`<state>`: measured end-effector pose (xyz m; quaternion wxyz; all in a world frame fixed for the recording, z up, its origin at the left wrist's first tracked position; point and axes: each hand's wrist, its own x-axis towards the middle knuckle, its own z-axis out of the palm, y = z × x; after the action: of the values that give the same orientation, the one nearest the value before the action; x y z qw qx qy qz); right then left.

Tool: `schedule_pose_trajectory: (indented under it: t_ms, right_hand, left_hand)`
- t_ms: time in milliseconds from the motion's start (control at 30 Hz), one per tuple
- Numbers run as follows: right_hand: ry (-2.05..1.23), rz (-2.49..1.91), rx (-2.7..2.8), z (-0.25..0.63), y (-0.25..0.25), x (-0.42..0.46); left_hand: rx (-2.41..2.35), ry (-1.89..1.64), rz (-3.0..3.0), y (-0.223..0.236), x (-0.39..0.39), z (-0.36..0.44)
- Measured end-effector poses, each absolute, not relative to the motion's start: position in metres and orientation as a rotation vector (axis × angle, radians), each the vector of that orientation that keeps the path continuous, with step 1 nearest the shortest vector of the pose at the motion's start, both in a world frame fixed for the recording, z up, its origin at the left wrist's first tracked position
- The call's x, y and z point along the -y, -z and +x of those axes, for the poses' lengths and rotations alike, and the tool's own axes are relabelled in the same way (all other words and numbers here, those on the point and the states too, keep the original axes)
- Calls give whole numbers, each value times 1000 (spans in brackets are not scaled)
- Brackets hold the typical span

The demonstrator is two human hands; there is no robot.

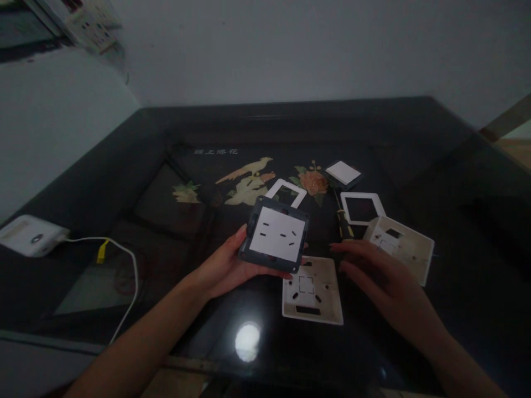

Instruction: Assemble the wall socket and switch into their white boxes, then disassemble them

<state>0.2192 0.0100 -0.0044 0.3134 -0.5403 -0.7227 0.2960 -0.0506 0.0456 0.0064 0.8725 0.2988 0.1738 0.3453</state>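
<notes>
In my left hand (226,265) is a wall socket (276,235), a white slotted face in a dark square frame, tilted toward me above the table. My right hand (384,282) holds nothing; its fingers are apart, close to the handle of a screwdriver (344,225). Below the socket, partly covered by it, a white mounting box (312,296) lies with its hollow side up. A second mounting box (409,246) rests beyond my right hand. Behind the socket a white cover frame (299,193) shows in part, and another cover frame (373,199) touches the second box.
A dark square plate with a white face (343,172) lies farther back on the glossy black table (199,226). At the left is a white device (31,235) with a white cable (135,265) trailing toward the front edge. A pale wall stands behind the table.
</notes>
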Motion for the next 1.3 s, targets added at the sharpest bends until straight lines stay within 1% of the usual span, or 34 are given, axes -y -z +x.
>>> schedule_pose_trajectory:
  t_ms: [133,300,500,633,733,867,1000,1100,1300]
  right_hand:
    - [-667,-1411,1965,220,-4,-8]
    - [-639,-1391,1995,222,-10,-6]
    - [-609,-1383,1931,219,0,-8]
    - [-564,-1363,1954,220,5,-7]
    - [-496,-1233,2058,220,3,-2]
    - [-477,-869,2255,215,-3,8]
    - [-464,-644,2356,207,-10,15]
    - [-429,-595,2396,204,-15,17]
    - [-363,-652,2466,203,-16,19]
  left_hand:
    - [-311,-658,635,-6,-44,-52]
    - [-295,-624,618,-8,-43,-52]
    - [-339,-640,675,-8,-43,-52]
    - [-391,-574,740,-4,-40,-55]
    - [-363,-468,762,1,-35,-56]
    - [-400,-322,826,0,-30,-57]
    - [-456,-146,1093,-14,-31,-57]
    - [-457,-110,1208,-20,-32,-55]
    - [-522,-158,1283,-20,-29,-52]
